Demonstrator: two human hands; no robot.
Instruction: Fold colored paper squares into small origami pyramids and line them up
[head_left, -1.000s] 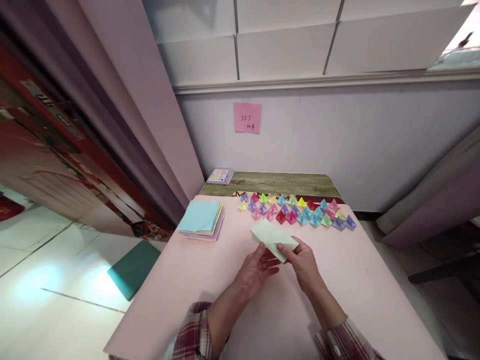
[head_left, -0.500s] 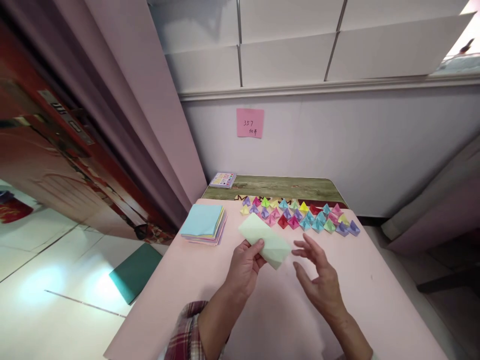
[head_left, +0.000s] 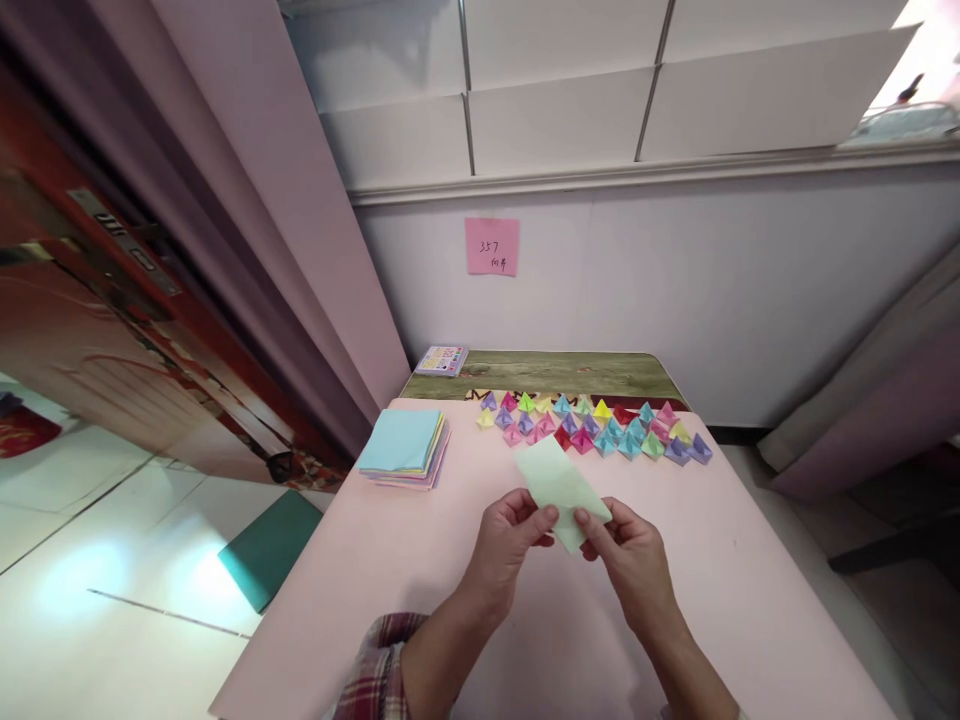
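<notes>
A pale green sheet of folding paper (head_left: pixel 559 482) is held up between both hands above the pink table covering. My left hand (head_left: pixel 504 548) pinches its lower left side, thumb on top and fingers underneath. On the lower right, my right hand (head_left: pixel 628 558) grips the same sheet between thumb and fingers. Beyond the sheet stand several small folded paper boats (head_left: pixel 630 440) in many colours, set out in rows. To the left lies a stack of coloured paper squares (head_left: pixel 401 445), light blue on top.
The pink-covered table (head_left: pixel 675 620) stands against a wall bearing a pink note (head_left: pixel 492 247). A small printed pack (head_left: pixel 442 360) lies on the wood-patterned far strip. On the floor at left is a dark green board (head_left: pixel 270 548), near a red door (head_left: pixel 97 300) and a purple curtain (head_left: pixel 300 200).
My right hand, open and apart from the paper before, has closed on its right side. The sheet has shifted slightly right and turned, with my left hand still gripping it.
</notes>
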